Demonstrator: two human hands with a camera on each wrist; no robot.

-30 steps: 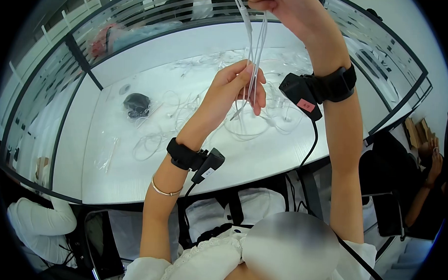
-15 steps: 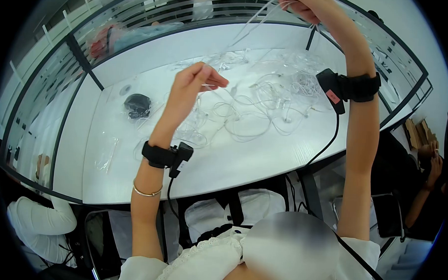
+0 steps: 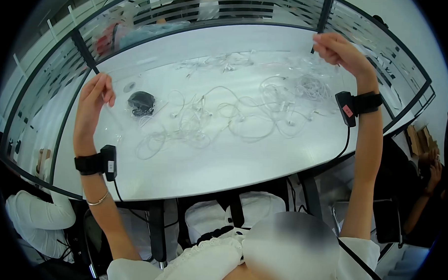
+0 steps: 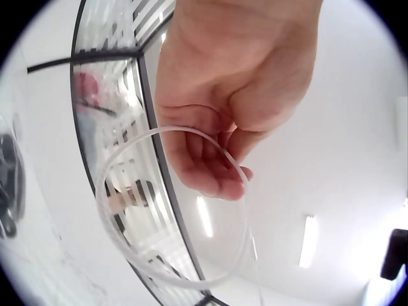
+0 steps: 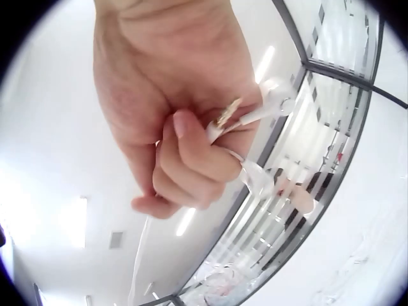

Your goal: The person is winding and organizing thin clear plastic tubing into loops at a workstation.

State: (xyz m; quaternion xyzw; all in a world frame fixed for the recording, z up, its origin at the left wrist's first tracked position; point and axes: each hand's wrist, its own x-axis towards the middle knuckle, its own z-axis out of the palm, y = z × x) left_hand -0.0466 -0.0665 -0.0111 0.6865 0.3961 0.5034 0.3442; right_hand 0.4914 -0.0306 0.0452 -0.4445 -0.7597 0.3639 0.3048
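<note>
My left hand [image 3: 95,96] is raised over the left side of the table, far from the right one. Its thumb and fingertips pinch a thin white cable, and part of it curls in a round loop [image 4: 185,282] below the palm. My right hand [image 3: 341,54] is up at the far right, fingers curled round white wired earphones. From that fist poke a gold-tipped plug [image 5: 227,113] and two earbuds, one upper earbud [image 5: 278,99] and one lower earbud [image 5: 258,180]. A white cable strand [image 5: 138,252] hangs beneath the right thumb.
Loose white earphone cables [image 3: 249,136] lie tangled across the white table [image 3: 218,177]. A denser coil of cable [image 3: 312,88] sits at the right, and a dark bundle [image 3: 141,102] at the left. A framed glass partition [image 3: 228,22] rings the table.
My hands, close together around a hanging cable bundle a second ago, have moved wide apart. The left went left and lower; the right went right and down.
</note>
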